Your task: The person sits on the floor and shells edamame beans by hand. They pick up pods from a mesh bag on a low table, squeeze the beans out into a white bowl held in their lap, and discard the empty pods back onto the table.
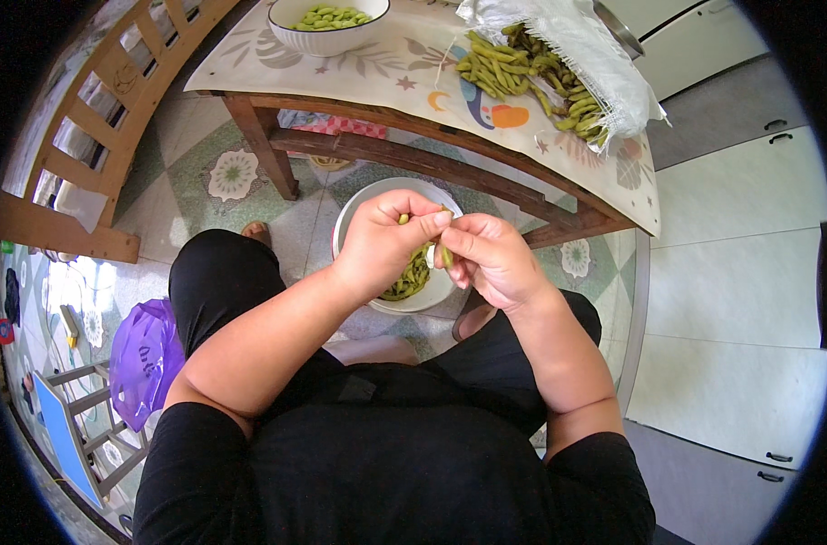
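My left hand (388, 243) and my right hand (495, 262) meet in front of me, thumbs and fingers closed on a green soybean pod (446, 257). A bit of yellow-green also shows between the fingers of my left hand; how far the pod runs inside the grip is hidden. Below both hands, a white basin (345, 218) on the floor contains several green pods or shells (408, 285), partly covered by my hands. On the table lies a pile of unopened pods (495, 65), spilling from a white woven sack (604, 64). A white ribbed bowl (291, 38) holds loose green beans (336, 17).
The wooden table (377, 77) with a patterned cover stands ahead, its legs and crossbars low before me. A wooden slatted frame (68, 227) is at the left, with a purple plastic bag (147, 359) nearer. Light cabinets (740, 272) line the right.
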Tool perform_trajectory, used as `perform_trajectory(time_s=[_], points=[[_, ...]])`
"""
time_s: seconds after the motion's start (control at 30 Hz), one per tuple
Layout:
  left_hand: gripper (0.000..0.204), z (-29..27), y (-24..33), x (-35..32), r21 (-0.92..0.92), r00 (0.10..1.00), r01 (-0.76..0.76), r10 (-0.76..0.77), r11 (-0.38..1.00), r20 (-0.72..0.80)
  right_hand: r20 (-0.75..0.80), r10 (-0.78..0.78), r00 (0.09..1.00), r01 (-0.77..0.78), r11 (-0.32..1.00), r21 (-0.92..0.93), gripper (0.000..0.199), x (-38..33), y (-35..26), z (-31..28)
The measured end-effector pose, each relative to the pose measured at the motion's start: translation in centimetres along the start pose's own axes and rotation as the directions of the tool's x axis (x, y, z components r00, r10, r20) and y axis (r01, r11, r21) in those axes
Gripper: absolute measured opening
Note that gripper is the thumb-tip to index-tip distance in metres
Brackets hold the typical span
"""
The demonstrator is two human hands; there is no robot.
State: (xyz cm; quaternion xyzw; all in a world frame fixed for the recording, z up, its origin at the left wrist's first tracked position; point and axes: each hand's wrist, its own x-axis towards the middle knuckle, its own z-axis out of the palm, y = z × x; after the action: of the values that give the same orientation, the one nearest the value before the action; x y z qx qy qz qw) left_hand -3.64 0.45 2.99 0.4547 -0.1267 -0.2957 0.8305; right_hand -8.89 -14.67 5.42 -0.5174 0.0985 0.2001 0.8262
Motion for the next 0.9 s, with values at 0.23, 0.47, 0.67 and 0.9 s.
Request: perform_trajectory(time_s=[0.23, 0.47, 0.67, 0.9], points=[[0.014, -0.4, -0.9, 0.3, -0.435, 0.967, 0.253, -0.238, 0.864, 0.089, -0.010, -0.009, 1.000, 0.010, 0.997, 0.070, 0.014, 0.8, 0.4, -0.5], [0.011, -0.4, -1.0, 0.6, -0.651, 0.889, 0.349, -0.457, 0.674, 0.003, -0.138, -0.178, 0.974, 0.111, 0.911, -0.397, 0.012, 1.5, 0.9, -0.3], [0.010, -0.8, -1.9, 0.5, -0.596, 0.918, 0.288, -0.393, 0.750, -0.050, -0.015, -0.563, 0.827, 0.243, 0.381, -0.892, 0.014, 1.9, 1.9, 0.3], [0.013, -0.3, -1.7, 0.8, -0.561, 0.962, 0.192, -0.269, 0.805, -0.056, -0.267, -0.353, 0.897, 0.173, 0.834, -0.524, 0.014, 2.2, 1.3, -0.6]])
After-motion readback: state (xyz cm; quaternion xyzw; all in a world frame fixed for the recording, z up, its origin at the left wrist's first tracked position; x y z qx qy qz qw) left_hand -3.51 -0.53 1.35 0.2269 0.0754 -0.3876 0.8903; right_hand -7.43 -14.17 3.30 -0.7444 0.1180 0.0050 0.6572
